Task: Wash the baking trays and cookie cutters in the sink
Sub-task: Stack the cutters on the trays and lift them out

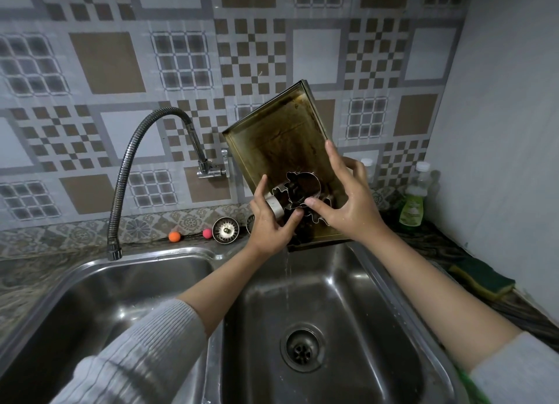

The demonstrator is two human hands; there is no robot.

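Baking tray [281, 137] dark, brown-stained, metal, tilted steeply above right sink basin [363, 282], long axis rising toward wall, water dripping off lower edge, left hand [270, 222] gripping cookie cutters [298, 190], right hand [348, 198] gripping tray's side.

One head view only, worn by the person, looks forward and down over a double sink [338, 270] from close above. Faces the tiled wall [181, 55] straight ahead, side wall [514, 116] at right. Wide angle, edges bend. Both forearms reach in from the bottom edge; near basins fill the lower half
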